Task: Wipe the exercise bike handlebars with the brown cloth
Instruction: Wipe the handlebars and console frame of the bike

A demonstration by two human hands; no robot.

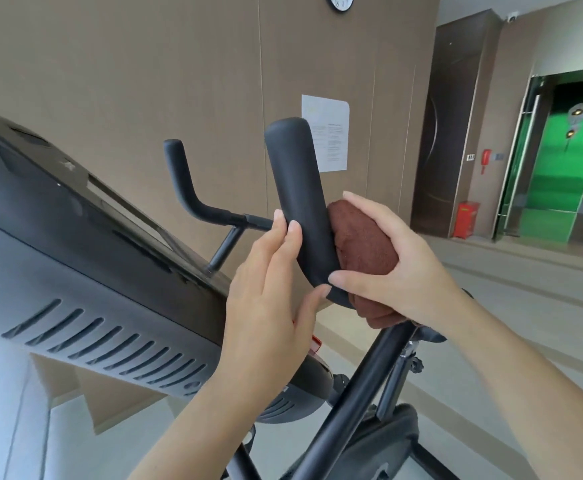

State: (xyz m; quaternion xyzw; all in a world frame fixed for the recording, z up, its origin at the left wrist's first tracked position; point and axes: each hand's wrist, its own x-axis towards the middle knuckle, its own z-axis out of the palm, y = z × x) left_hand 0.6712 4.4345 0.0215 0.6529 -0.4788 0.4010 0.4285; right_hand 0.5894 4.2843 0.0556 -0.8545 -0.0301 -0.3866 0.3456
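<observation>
Got the right grip (397, 268) curled round the bunched brown cloth (363, 240), squeezing it against the right side of the near handlebar (297, 188) at its bend, thumb laid across the front of the bar, forearm slanting in from lower right. Bracing the other side with the left grip (272, 282): fingers nearly straight, tips resting on the bar's left edge, thumb tip touching under the bend, holding nothing, forearm slanting up from the bottom edge. Plenty of bare bar above both, right up to the rounded tip, with only wall (179, 64) behind. Tighter on the left though, with the big dark console (75, 237) near the back of the left grip and the far handlebar (179, 168) poking up beyond. Just under the cloth, a black frame tube (352, 393). Open floor (525, 306) off to the right.
</observation>
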